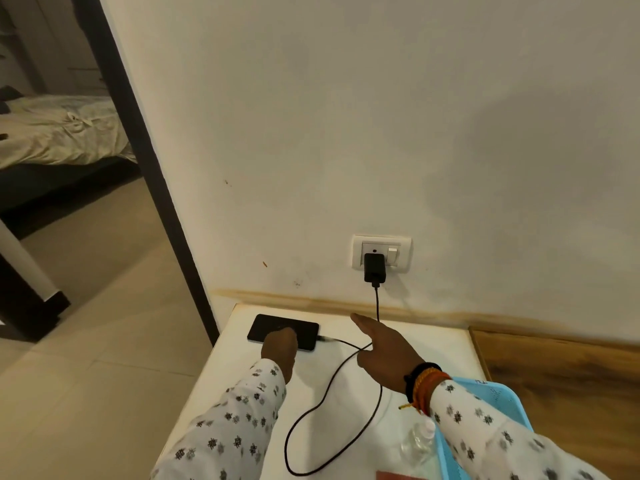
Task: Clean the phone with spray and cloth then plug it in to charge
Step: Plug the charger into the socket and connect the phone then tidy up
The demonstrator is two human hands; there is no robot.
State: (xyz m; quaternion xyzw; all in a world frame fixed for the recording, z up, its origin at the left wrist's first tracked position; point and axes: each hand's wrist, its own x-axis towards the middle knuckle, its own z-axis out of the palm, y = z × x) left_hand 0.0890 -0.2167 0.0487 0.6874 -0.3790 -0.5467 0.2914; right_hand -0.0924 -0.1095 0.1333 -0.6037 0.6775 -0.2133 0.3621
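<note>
A black phone (277, 327) lies flat on the white table (415, 344) near its far left corner, screen dark. A black cable (329, 386) is plugged into the phone's right end, loops across the table and rises to a black charger (374, 268) in the wall socket (381, 252). My left hand (280, 346) rests on the phone's near edge, fingers bent down onto it. My right hand (384, 351) hovers above the cable, its forefinger stretched toward the wall, holding nothing. A clear spray bottle (419, 441) stands at the near right, partly hidden by my right sleeve.
A light blue basket (498, 400) sits on the table's right side under my right arm. A reddish thing (398, 475) shows at the bottom edge. A wooden surface (561, 368) adjoins the table on the right. A doorway with a bed (59, 133) opens on the left.
</note>
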